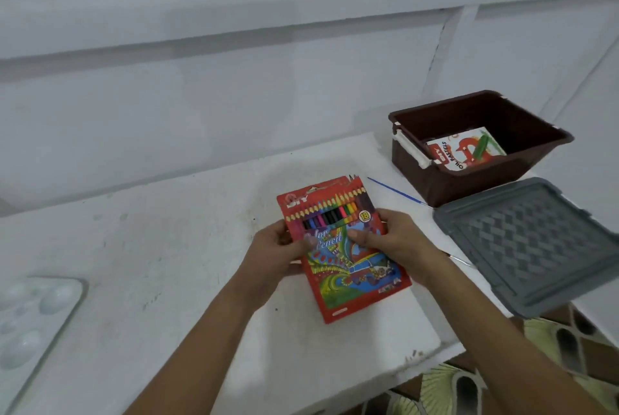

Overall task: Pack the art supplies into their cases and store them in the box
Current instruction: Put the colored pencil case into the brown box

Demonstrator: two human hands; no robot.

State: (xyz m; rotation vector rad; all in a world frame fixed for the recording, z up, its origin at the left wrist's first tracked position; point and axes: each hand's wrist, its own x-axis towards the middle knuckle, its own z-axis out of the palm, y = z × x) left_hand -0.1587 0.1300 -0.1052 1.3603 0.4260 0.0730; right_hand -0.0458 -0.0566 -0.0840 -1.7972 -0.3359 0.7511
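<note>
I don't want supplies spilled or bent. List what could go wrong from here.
1. Pencil tips poke out of the top of the color pencil case, which the left hand and right hand hold; tilting it could let pencils slide out.
2. The oil pastels pack already lies in the brown box, so the longer case may wedge or sit askew.
3. The blue paintbrush lies beside the box and could get knocked away.

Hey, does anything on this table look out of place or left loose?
Yes: a blue paintbrush lies loose on the table beside the brown box, and pencil tips poke out of the pencil case top.
</note>
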